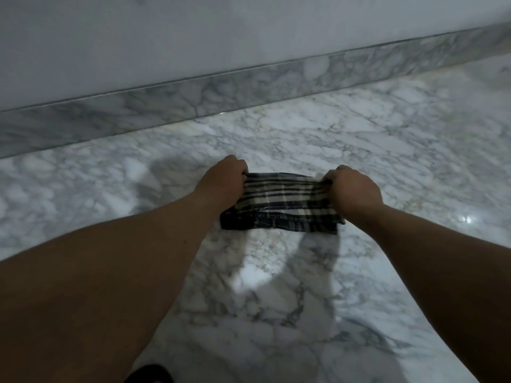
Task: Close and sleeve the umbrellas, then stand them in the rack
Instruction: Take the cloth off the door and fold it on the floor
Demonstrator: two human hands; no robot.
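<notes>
A plaid umbrella sleeve [282,205], dark blue and cream, is stretched flat between my two hands above the marble floor. My left hand [221,181] grips its left end with the fingers curled under. My right hand [354,189] grips its right end the same way. The sleeve's lower hem hangs loose and dark. No umbrella and no rack are in view.
White and grey marble floor [276,286] spreads below my arms. A marble skirting strip [193,98] runs along the pale wall [166,37] at the back. A dark shoe tip [150,374] shows at the bottom edge.
</notes>
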